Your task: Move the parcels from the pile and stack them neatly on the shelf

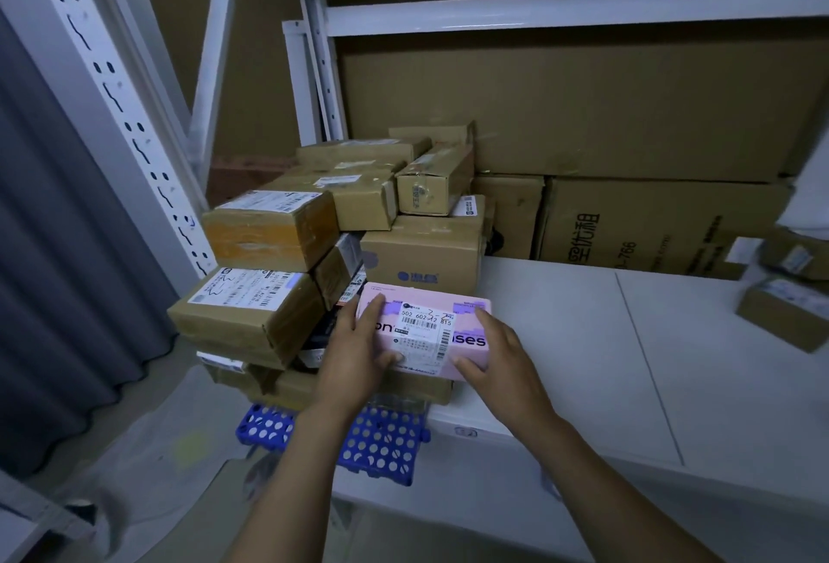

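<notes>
At three o'clock spreads the white shelf (673,360); at ten o'clock, the pile of brown parcels (278,230). Between them the pink parcel (466,320), seemingly just clear of the pile, is gripped by the left hand (354,356) at its nine o'clock end and the right hand (507,360) at its three, fingers curled round both ends

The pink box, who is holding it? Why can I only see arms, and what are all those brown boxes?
The camera sits on a person's head and looks down, so you see only their arms. Their left hand and right hand grip the pink box by its two ends, right beside the pile, at the shelf's edge. The brown boxes are parcels, piled on a blue plastic pallet with round holes. On the right is the white shelf, where the parcels should go. At its back stand big cardboard boxes.
</notes>
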